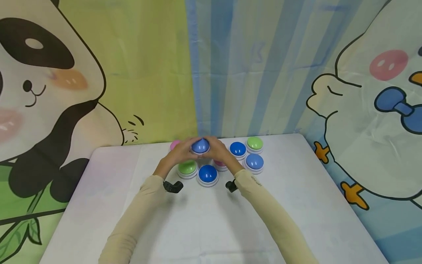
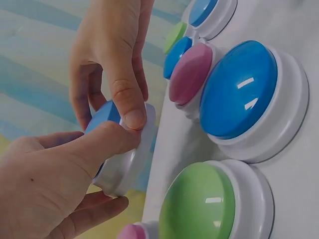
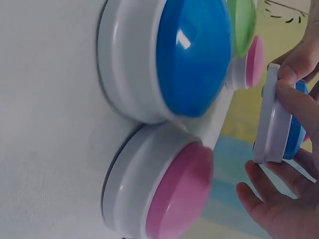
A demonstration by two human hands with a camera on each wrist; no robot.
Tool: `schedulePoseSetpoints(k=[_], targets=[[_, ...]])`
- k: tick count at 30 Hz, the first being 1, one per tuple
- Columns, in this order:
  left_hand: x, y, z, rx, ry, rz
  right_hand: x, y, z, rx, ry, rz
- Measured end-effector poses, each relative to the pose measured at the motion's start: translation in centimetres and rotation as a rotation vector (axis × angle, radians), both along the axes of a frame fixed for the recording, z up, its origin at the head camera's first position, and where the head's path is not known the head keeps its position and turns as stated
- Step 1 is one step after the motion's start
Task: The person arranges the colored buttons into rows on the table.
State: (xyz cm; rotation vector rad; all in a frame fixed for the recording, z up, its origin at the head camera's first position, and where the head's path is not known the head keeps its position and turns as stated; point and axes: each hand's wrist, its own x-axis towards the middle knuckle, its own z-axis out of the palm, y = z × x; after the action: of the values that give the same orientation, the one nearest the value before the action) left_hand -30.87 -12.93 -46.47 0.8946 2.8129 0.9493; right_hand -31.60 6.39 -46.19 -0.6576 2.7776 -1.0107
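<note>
Above the far part of the table, my left hand (image 1: 182, 151) and my right hand (image 1: 215, 148) together hold a blue dome push button (image 1: 200, 146) with a white base. In the left wrist view both thumbs press on the white rim of this button (image 2: 119, 169), side by side, while other fingers reach around it. The right wrist view shows the held button (image 3: 273, 122) edge-on, raised off the table. Just below the hands sit a darker blue button (image 1: 208, 173) and a green button (image 1: 187, 167). A pink button (image 1: 219, 164) is partly hidden behind my right hand.
To the right stand a blue button (image 1: 237, 148), a lighter blue button (image 1: 254, 161) and a green button (image 1: 255, 143). Another pink button (image 1: 174, 144) shows behind my left hand. The white table (image 1: 204, 227) ends at a cartoon-printed curtain (image 1: 158, 73).
</note>
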Motion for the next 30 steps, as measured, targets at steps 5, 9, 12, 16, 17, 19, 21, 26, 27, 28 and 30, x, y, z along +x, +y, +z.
schedulePoseSetpoints(k=[5, 9, 12, 16, 17, 19, 21, 26, 27, 28, 30], targets=[[1.0, -1.4, 0.1, 0.019, 0.082, -0.013, 1.4, -0.8, 0.2, -0.035, 0.031, -0.011], [2.3, -2.4, 0.0, 0.041, 0.122, 0.012, 2.9, -1.3, 0.5, -0.048, 0.042, -0.009], [3.2, -2.9, 0.1, 0.073, 0.117, 0.05, 3.7, -1.7, 0.9, -0.039, 0.073, -0.001], [4.3, -3.5, 0.2, 0.104, 0.121, 0.088, 4.6, -2.2, 1.3, -0.004, 0.118, 0.01], [4.6, -3.6, 0.2, 0.106, 0.116, 0.093, 4.8, -2.4, 1.4, 0.008, 0.126, 0.013], [5.2, -3.9, 0.1, 0.111, 0.103, 0.098, 5.3, -2.6, 1.4, 0.028, 0.146, 0.018], [5.8, -4.3, 0.0, 0.114, 0.091, 0.098, 5.8, -2.9, 1.3, 0.042, 0.167, 0.025], [7.4, -5.2, -0.2, 0.113, 0.089, 0.084, 7.2, -3.6, 1.1, 0.043, 0.186, 0.038], [7.7, -5.4, -0.2, 0.116, 0.094, 0.08, 7.5, -3.7, 1.0, 0.042, 0.186, 0.041], [8.0, -5.6, -0.2, 0.121, 0.098, 0.074, 7.8, -3.9, 1.0, 0.042, 0.186, 0.042], [8.5, -5.9, -0.1, 0.127, 0.111, 0.064, 8.2, -4.1, 0.9, 0.037, 0.187, 0.044]])
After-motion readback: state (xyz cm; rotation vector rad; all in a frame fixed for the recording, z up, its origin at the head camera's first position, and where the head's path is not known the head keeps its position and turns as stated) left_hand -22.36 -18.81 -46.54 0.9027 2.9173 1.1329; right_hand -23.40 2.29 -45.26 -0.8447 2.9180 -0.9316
